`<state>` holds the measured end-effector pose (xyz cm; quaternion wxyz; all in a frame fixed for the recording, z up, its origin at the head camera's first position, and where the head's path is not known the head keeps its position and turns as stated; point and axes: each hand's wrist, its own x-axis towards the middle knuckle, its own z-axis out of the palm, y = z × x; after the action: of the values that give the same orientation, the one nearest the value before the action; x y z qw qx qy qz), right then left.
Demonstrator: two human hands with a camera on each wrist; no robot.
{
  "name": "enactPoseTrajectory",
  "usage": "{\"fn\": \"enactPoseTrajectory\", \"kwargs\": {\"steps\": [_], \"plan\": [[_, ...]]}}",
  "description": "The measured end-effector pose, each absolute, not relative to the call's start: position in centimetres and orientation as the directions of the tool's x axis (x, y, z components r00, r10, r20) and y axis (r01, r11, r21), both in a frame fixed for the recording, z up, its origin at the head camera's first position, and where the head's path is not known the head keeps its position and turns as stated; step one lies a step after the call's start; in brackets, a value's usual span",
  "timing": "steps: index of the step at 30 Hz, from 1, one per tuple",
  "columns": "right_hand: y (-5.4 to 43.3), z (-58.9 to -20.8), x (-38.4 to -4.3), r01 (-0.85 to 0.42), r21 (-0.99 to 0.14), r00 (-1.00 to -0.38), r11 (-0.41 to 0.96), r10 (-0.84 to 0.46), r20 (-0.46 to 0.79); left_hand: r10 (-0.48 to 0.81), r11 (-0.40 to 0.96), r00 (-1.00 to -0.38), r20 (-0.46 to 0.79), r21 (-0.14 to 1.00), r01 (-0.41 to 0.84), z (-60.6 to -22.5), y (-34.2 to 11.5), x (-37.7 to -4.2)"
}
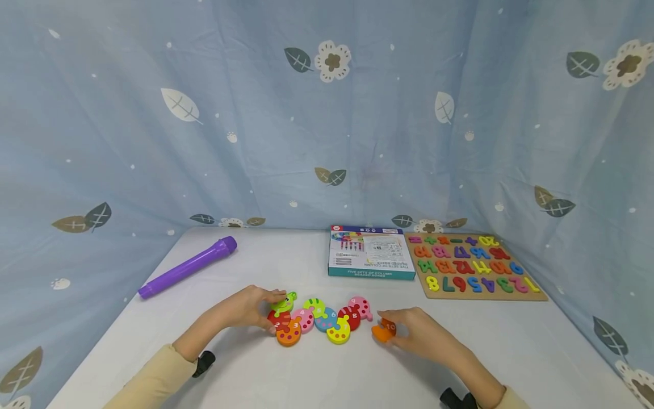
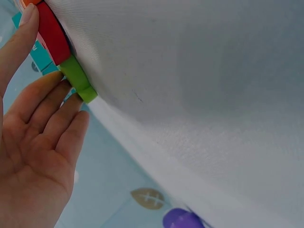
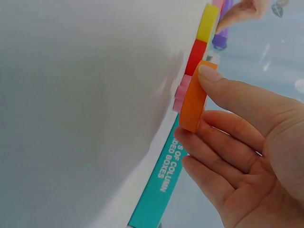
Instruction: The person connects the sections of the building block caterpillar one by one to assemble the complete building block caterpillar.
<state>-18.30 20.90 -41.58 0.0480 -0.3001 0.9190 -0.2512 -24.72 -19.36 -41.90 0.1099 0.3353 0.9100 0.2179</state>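
Observation:
A row of joined, numbered caterpillar puzzle pieces [image 1: 325,320] lies zigzag on the white table, from a green smiling head [image 1: 284,305] at the left to a pink piece [image 1: 360,307] at the right. My left hand [image 1: 248,307] holds the left end, fingers at the green head and thumb by the red piece [image 2: 53,34]. Just right of the row, my right hand [image 1: 420,334] pinches a separate orange puzzle piece [image 3: 193,100] marked 10 between thumb and fingers. A small gap separates this piece from the pink end in the head view.
Behind the row lies a flat teal-edged box [image 1: 371,253]. A wooden number board [image 1: 475,267] with colourful numerals adjoins it on the right. At the back left rests a purple toy microphone [image 1: 188,267]. A blue patterned curtain [image 1: 327,113] hangs behind the table.

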Motion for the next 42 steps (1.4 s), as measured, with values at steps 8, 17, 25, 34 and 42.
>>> {"fn": "enactPoseTrajectory", "kwargs": {"steps": [8,17,25,34,42], "plan": [[20.1,-41.5,-19.2,-0.522,-0.499,-0.814,0.692,-0.580,0.047,0.662,0.677,-0.748,-0.054,0.471,0.565,-41.6,-19.2,-24.6],[19.6,-41.5,-20.0,-0.515,-0.491,-0.821,0.703,-0.569,0.047,0.655,0.683,-0.754,-0.056,0.472,0.558,-41.5,-19.1,-24.5],[19.3,-41.5,-20.8,-0.539,-0.479,-0.806,0.693,-0.589,0.054,0.651,0.687,-0.757,-0.062,0.473,0.552,-41.5,-19.1,-24.5],[19.0,-41.3,-21.2,-0.544,-0.472,-0.796,0.694,-0.605,0.028,0.653,0.685,-0.756,-0.055,0.471,0.557,-41.7,-19.2,-24.5],[19.0,-41.9,-21.4,-0.554,-0.460,-0.790,0.694,-0.612,0.030,0.653,0.685,-0.755,-0.062,0.473,0.554,-41.6,-19.1,-24.5]]}}
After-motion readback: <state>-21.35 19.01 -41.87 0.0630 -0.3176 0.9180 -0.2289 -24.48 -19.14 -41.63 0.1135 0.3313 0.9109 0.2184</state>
